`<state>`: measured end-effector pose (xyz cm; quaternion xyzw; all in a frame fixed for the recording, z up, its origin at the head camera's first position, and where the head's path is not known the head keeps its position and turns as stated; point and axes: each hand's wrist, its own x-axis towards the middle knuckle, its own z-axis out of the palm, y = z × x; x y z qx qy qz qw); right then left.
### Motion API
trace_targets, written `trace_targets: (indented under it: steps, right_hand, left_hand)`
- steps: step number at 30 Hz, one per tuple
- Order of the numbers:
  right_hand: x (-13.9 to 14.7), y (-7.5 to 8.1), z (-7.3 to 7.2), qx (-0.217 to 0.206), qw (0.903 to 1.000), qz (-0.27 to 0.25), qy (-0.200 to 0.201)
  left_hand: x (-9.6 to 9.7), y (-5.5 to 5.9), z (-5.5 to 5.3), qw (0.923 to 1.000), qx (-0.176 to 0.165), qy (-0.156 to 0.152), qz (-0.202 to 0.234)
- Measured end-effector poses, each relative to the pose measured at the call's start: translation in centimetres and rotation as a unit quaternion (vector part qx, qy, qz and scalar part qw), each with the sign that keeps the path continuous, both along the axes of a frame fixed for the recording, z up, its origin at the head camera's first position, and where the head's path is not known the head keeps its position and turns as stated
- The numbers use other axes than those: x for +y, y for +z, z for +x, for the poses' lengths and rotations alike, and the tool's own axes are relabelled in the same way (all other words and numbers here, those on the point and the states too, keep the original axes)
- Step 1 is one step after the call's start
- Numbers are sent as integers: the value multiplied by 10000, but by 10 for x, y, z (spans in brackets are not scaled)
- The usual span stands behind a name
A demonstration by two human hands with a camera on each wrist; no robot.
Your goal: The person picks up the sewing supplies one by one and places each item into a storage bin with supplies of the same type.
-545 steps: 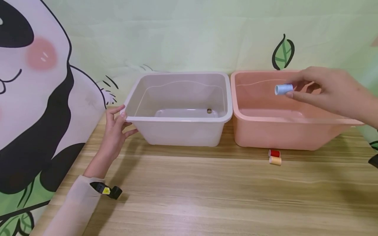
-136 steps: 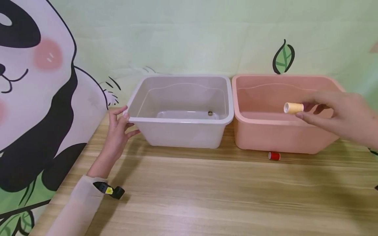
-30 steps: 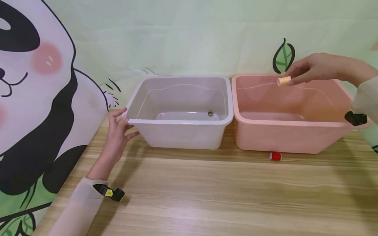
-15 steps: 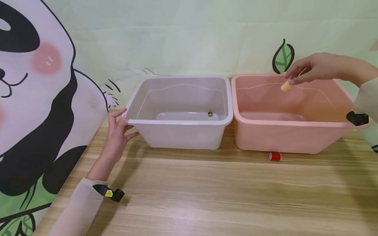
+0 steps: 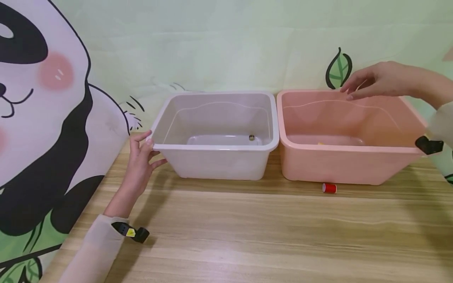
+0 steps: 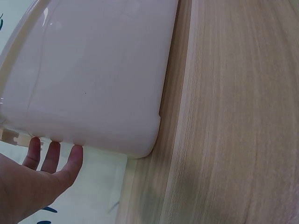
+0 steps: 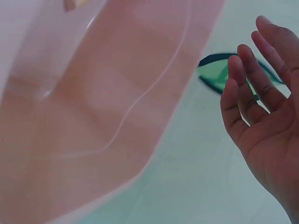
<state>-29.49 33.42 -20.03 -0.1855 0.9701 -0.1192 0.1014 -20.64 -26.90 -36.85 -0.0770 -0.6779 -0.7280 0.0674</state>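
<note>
My left hand [image 5: 139,163] grips the front left corner of the white plastic bin [image 5: 216,163], thumb on the rim and other fingers under it. In the left wrist view, three fingers [image 6: 74,161] bend against the bin's side wall. Over the back of the pink bin [image 5: 339,165] hangs my right hand [image 5: 383,82], its fingers loose with nothing between them. A sliver of the yellow thread spool [image 5: 321,144] shows on the pink bin's floor; the front wall hides the rest. A red thread spool [image 5: 330,188] lies on its side before the pink bin.
Inside the white bin sits a small brass-coloured ring-like piece [image 5: 251,137]. Both bins stand side by side on the wooden table [image 5: 226,232], close against a printed wall cloth [image 5: 226,47]. A panda picture [image 5: 63,118] covers the left side.
The right hand has let go of the yellow thread spool, which has dropped into the pink bin. Earlier, the same hand held a light blue spool. The left hand keeps its place on the white bin.
</note>
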Motion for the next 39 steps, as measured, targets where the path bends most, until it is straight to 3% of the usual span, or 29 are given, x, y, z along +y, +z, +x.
trace_targets:
  steps: [7, 13, 18, 24, 28, 34, 39]
  right_hand:
    - [-4, 8, 28, 817, 9965, 109, -119]
    - [-2, 6, 62, 1374, 9895, -416, -150]
    - [2, -16, 93, 1785, 9816, -675, -103]
    - [4, -46, 126, 1875, 9767, -1041, -2]
    - [-3, -62, 147, 2030, 9667, -1534, 271]
    - [-14, -79, 165, 2234, 9556, -1781, 714]
    - [-17, -94, 176, 2124, 9595, -1777, 515]
  left_hand:
    - [1, 1, -1, 10000, 22, -35, 27]
    - [1, 2, -2, 10000, 34, -31, -9]
    - [2, 1, 0, 10000, -28, 1, 45]
    - [2, 0, 0, 10000, 7, -19, 63]
    - [2, 0, 0, 10000, 48, -41, -1]
    - [1, 1, -2, 9999, 102, -76, -29]
    - [1, 0, -2, 9999, 101, -72, -85]
